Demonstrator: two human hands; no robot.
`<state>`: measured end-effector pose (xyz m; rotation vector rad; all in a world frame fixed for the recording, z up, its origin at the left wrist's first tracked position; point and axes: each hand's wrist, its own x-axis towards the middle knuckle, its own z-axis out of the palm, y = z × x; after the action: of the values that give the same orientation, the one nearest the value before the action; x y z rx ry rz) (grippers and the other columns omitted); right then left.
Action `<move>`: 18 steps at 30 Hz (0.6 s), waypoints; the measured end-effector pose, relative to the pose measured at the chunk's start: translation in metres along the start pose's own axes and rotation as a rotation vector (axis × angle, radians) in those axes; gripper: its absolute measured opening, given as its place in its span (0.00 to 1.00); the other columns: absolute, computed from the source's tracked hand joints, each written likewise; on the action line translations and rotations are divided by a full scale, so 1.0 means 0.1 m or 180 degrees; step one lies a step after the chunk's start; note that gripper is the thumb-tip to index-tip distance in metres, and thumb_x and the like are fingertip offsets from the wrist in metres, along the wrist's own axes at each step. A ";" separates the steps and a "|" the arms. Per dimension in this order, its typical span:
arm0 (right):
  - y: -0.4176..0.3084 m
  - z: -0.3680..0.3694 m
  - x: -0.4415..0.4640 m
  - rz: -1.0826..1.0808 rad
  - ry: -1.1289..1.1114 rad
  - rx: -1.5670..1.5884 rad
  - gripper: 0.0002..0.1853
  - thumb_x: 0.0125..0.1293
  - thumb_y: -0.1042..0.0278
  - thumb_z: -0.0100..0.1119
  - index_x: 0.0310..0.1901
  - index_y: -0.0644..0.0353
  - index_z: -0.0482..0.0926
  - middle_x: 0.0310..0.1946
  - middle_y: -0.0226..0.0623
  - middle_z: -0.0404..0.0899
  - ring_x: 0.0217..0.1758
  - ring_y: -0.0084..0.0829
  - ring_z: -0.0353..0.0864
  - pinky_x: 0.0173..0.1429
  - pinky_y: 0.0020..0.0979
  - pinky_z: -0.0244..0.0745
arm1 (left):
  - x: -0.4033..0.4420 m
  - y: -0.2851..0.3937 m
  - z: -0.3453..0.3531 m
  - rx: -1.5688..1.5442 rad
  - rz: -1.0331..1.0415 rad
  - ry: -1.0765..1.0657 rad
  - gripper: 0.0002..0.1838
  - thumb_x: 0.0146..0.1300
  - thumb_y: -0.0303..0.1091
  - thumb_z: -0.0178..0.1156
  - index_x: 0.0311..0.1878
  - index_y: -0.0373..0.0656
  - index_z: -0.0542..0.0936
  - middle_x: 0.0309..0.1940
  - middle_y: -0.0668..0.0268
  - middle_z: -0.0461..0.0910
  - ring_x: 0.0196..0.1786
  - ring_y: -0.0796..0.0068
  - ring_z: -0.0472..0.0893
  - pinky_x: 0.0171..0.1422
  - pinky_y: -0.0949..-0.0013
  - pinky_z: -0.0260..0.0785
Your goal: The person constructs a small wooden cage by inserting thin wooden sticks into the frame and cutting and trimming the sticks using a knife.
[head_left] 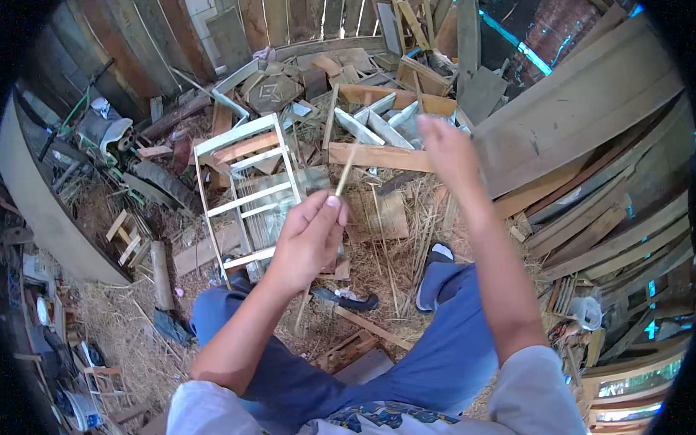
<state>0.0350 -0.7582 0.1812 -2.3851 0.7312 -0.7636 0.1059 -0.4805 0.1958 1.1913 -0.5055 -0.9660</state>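
Observation:
My left hand (307, 242) is closed around a thin pale wooden stick (346, 170), which slants up and to the right out of the fingers. A thin length also shows below the wrist, seemingly its lower end. My right hand (447, 154) is raised at the right, fingers curled and slightly blurred. A narrow brown strip (418, 91) rises just above those fingers; I cannot tell whether it is gripped or stands behind. Beyond the left hand a pale slatted wooden frame (264, 198) leans over the floor. Past the right hand lies a wooden box frame (380, 156) with white pieces inside.
A black curved object (347, 299) lies on the straw-strewn floor between my legs, near a wooden block (345, 352). Large boards (574, 117) lean at the right. A motorcycle-like machine (115, 137) stands at the left. Scrap wood (271, 90) is heaped by the back wall.

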 end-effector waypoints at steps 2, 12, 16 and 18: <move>0.32 -0.06 0.02 0.0445 -0.0024 0.0578 0.28 0.77 0.42 0.47 0.40 0.62 0.83 0.30 0.51 0.84 0.37 0.47 0.85 0.42 0.42 0.75 | 0.10 -0.02 -0.11 -0.0055 -0.0029 0.0187 0.15 0.80 0.42 0.47 0.38 0.45 0.72 0.15 0.80 0.58 0.14 0.88 0.52 0.18 0.75 0.40; -0.28 0.31 -0.33 -0.0413 -0.1333 0.0837 0.23 0.75 0.45 0.51 0.44 0.59 0.82 0.32 0.48 0.83 0.38 0.45 0.84 0.43 0.41 0.75 | 0.35 -0.17 -0.30 0.0321 -0.0046 0.0373 0.11 0.79 0.36 0.50 0.39 0.43 0.75 0.21 0.80 0.62 0.22 0.90 0.58 0.25 0.79 0.49; -0.34 0.37 -0.39 -0.0986 -0.1624 0.0297 0.18 0.74 0.50 0.55 0.38 0.58 0.80 0.25 0.47 0.78 0.29 0.48 0.78 0.34 0.41 0.70 | 0.38 -0.22 -0.28 0.0282 0.0005 0.0218 0.11 0.79 0.37 0.51 0.39 0.43 0.75 0.23 0.79 0.64 0.24 0.90 0.60 0.26 0.78 0.51; -0.33 0.37 -0.40 -0.1048 -0.1538 0.0249 0.19 0.74 0.49 0.55 0.36 0.58 0.79 0.24 0.46 0.77 0.29 0.49 0.78 0.34 0.42 0.70 | 0.37 -0.22 -0.26 0.0176 -0.0065 0.0112 0.11 0.79 0.37 0.51 0.40 0.43 0.75 0.24 0.79 0.65 0.25 0.90 0.61 0.26 0.78 0.52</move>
<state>0.0418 -0.6982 0.1617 -2.5027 0.1116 -0.3002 0.1370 -0.4987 0.1609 1.2632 -0.4957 -0.9520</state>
